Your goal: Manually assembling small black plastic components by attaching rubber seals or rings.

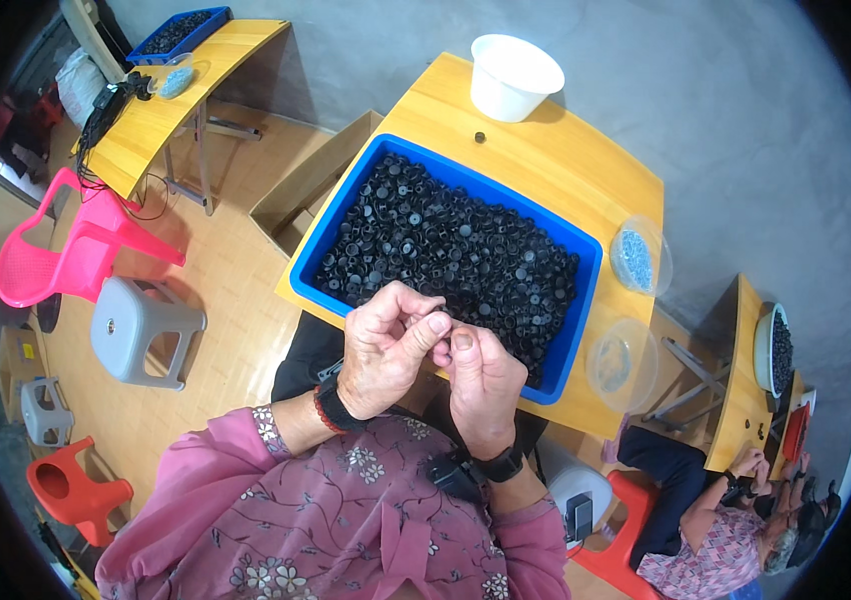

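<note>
Fiddly handwork at the blue tray (pixel 588 298)
Left hand (pixel 391 348) and right hand (pixel 484 385) pinching maybe a black cap (pixel 443 311); next needs steadiness.

sm. dark pc (pixel 443 309), held & mostly hidden, over near side of blue rect. tray (pixel 593 285); inside, loose blk round caps (pixel 446 235), heaped at mixed angles.
</note>
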`<state>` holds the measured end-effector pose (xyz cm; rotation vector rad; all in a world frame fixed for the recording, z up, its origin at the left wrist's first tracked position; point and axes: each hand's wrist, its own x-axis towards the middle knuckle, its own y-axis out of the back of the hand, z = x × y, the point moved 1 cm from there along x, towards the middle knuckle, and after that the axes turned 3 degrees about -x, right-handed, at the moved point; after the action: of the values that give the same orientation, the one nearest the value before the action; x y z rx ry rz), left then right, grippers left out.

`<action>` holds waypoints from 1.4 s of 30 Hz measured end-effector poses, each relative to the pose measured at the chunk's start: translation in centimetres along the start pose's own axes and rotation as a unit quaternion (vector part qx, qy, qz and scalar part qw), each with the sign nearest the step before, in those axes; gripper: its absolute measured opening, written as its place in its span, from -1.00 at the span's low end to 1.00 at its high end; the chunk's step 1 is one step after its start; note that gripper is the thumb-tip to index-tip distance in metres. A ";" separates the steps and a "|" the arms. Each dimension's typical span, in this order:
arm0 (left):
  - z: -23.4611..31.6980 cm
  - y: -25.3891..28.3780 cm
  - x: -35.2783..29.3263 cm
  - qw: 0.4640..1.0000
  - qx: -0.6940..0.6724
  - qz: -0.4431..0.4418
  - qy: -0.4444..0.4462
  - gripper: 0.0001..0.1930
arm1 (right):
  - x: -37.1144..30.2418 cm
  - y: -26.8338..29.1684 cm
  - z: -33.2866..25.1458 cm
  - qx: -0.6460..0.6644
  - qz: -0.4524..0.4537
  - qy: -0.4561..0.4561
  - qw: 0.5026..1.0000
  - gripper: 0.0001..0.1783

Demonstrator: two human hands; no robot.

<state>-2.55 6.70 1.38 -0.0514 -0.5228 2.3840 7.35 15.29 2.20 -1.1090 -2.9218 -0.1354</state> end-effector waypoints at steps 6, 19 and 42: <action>0.1 0.1 -0.3 0.999 0.007 0.021 -0.048 -0.93 | -0.2 -0.6 -0.3 0.096 -0.014 -0.080 0.992 -0.67; 0.8 1.6 0.4 0.961 -0.229 0.005 0.158 -0.77 | 0.3 0.9 -0.9 -0.148 -0.015 0.073 0.986 -0.75; 2.0 0.2 -0.3 0.898 -0.266 0.029 0.349 -0.63 | 0.7 1.6 -0.5 -0.293 -0.010 0.276 0.915 -0.58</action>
<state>-2.82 5.64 3.10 -1.1281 -0.7912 2.0066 7.90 16.87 2.83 -0.8706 -2.4117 -1.1755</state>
